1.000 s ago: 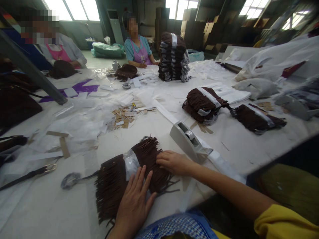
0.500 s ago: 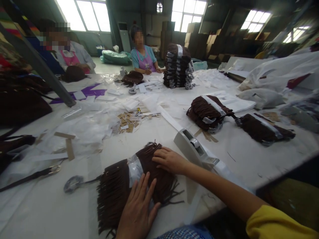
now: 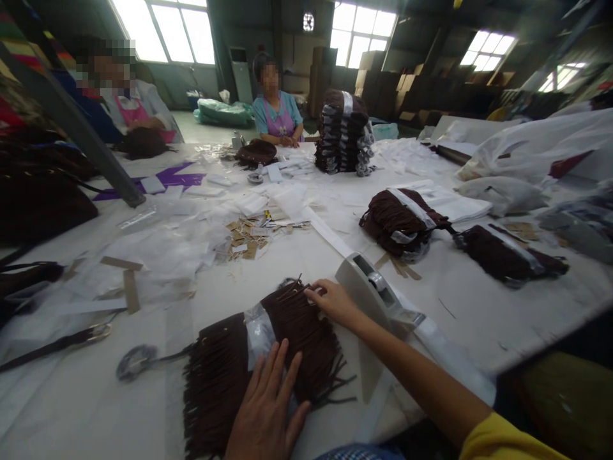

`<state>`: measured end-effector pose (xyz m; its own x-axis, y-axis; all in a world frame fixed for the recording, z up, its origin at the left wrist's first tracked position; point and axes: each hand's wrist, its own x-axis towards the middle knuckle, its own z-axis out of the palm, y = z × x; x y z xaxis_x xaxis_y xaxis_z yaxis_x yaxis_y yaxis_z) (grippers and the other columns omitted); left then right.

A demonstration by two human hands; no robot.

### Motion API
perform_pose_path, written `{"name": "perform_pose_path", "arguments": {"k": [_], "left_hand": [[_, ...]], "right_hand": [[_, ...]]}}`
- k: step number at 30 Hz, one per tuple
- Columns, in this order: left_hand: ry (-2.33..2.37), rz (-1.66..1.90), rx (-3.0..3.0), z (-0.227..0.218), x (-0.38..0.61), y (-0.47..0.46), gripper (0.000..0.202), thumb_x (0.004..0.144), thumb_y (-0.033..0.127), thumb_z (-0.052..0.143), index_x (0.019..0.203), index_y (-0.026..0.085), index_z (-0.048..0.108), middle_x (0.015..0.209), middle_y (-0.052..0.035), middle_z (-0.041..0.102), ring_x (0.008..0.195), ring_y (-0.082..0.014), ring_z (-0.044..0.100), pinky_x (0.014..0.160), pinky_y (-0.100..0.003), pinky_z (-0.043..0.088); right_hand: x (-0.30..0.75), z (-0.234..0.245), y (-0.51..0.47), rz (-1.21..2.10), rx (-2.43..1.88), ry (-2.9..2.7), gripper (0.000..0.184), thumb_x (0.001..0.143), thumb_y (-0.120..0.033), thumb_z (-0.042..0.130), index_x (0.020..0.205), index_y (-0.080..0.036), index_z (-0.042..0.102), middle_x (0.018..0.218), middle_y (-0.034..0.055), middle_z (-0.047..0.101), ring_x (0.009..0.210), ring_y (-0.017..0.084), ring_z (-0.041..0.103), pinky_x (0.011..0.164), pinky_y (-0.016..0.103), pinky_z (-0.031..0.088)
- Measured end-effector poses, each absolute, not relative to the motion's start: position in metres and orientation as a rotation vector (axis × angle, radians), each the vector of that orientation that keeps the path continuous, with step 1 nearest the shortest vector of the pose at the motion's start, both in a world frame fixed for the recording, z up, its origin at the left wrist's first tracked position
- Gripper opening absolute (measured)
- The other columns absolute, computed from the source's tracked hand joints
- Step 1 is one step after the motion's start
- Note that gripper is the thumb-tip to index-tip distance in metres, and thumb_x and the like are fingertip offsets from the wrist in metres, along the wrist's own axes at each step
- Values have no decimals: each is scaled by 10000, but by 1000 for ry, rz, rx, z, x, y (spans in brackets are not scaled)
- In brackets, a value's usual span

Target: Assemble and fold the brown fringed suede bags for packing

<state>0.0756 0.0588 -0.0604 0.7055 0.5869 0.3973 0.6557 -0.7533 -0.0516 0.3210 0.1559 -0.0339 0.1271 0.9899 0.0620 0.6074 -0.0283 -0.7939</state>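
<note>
A dark brown fringed bag [image 3: 218, 358] lies in front of me, with a pale translucent band [image 3: 259, 329] around its middle. My left hand [image 3: 271, 406] rests flat on the bag near the lower end of that band, fingers stretched out. At the bag's upper right corner, my right hand [image 3: 338, 303] has its fingers bent in a pinch at the fringe strands. A wrapped ring-shaped piece [image 3: 136, 363] joins the bag's left side by a dark strap. Just right of my right hand stands a grey tape dispenser [image 3: 366, 284].
Banded fringed bags [image 3: 405, 217] lie to the right, and a tall stack of them [image 3: 343, 134] stands farther back. Cardboard tags [image 3: 249, 239] and plastic sheets [image 3: 163, 246] litter the table. A metal post [image 3: 96, 128] rises at left. Two co-workers sit across the table.
My right hand has gone from lying spread on the bag to bent fingers at its upper right edge. The left hand stays nearly in place. The co-worker's hands in the middle have come together.
</note>
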Motion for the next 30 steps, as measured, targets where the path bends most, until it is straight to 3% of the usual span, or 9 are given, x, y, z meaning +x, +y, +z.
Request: {"name": "perform_pose_path", "arguments": {"k": [5,9,14,18,21,27,30], "left_hand": [[-1059,-781,-2870,-32,68,69,585,926,370,530,1475,219,394,1427,-93,530,1262,-249,552,984,-344,523],[-1384,-1073,-2961,10,80,109,370,959,355,493,1314,287,574,1208,-44,680,1060,-207,665,922,-308,545],[-1584,-1034,-3115,22,123,185,280,949,374,490,1044,255,725,1035,-50,705,938,-199,660,844,-306,513],[-1653,-754,-3327,6,142,220,255,886,398,564,937,239,757,940,-43,724,879,-207,657,799,-306,480],[-1735,-827,-3423,-1,144,227,243,822,421,624,843,218,756,848,-29,737,810,-204,658,761,-294,473],[-1853,-1013,-3375,0,144,225,255,768,431,665,810,195,752,800,-34,736,767,-198,649,774,-302,479],[-1815,-1037,-3398,2,144,223,259,776,433,663,814,190,747,808,-35,735,772,-197,650,765,-297,475]], "right_hand": [[323,-44,156,984,-1478,-1166,286,758,-374,731,945,-158,740,870,65,738,807,219,681,799,347,520],[317,-37,150,1085,-1388,-1010,335,714,-410,767,928,-153,752,879,67,735,814,210,669,786,333,512],[310,-25,146,1146,-1296,-975,305,732,-412,751,912,-165,748,866,48,721,792,189,641,718,288,488],[310,-28,146,1120,-1251,-989,283,756,-401,738,928,-177,743,873,39,716,775,180,626,706,283,484],[311,-33,146,1108,-1259,-978,274,762,-394,739,927,-176,741,845,33,712,754,177,627,690,280,489],[308,-34,144,1182,-1227,-950,344,765,-431,745,1010,-194,702,925,40,705,819,196,644,654,263,494],[306,-33,145,1164,-1239,-929,308,760,-448,749,916,-186,707,830,30,695,761,184,638,620,251,478]]}}
